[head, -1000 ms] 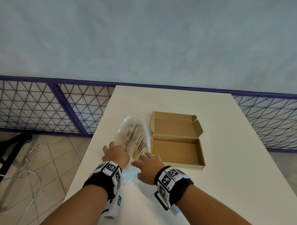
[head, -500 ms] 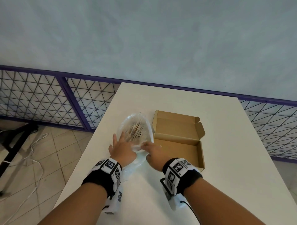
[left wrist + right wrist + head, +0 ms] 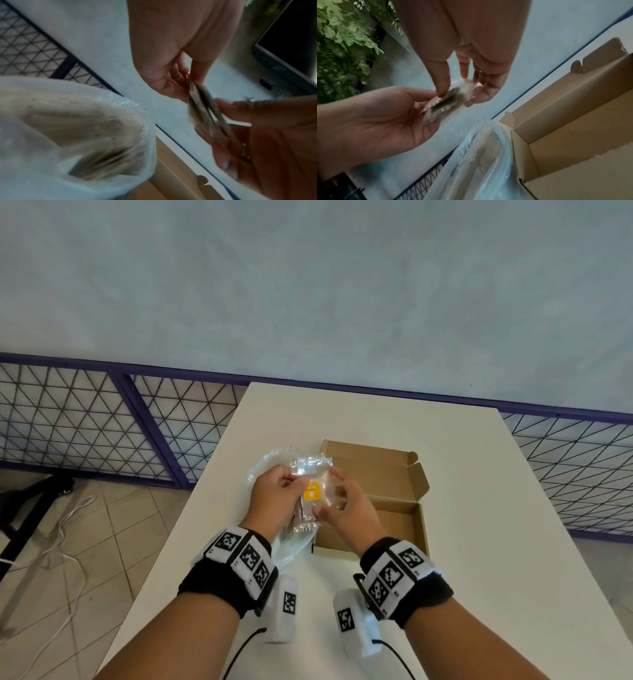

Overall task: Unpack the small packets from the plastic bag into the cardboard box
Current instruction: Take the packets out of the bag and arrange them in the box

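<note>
Both hands are up over the clear plastic bag (image 3: 270,460), just left of the open cardboard box (image 3: 387,508). The left hand (image 3: 274,501) pinches a thin stack of clear packets (image 3: 310,494), one with a yellow label, while the right hand (image 3: 349,508) pinches the stack's other edge between thumb and fingers. This looks like the first batch, lifted clear of the bag; no packets show in the box. Next, carry the stack rightward over the box tray and lower it flat without letting the slippery packets fan apart.

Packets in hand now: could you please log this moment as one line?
left hand: holds packets | right hand: holds packets | plastic bag: on table | cardboard box: open
</note>
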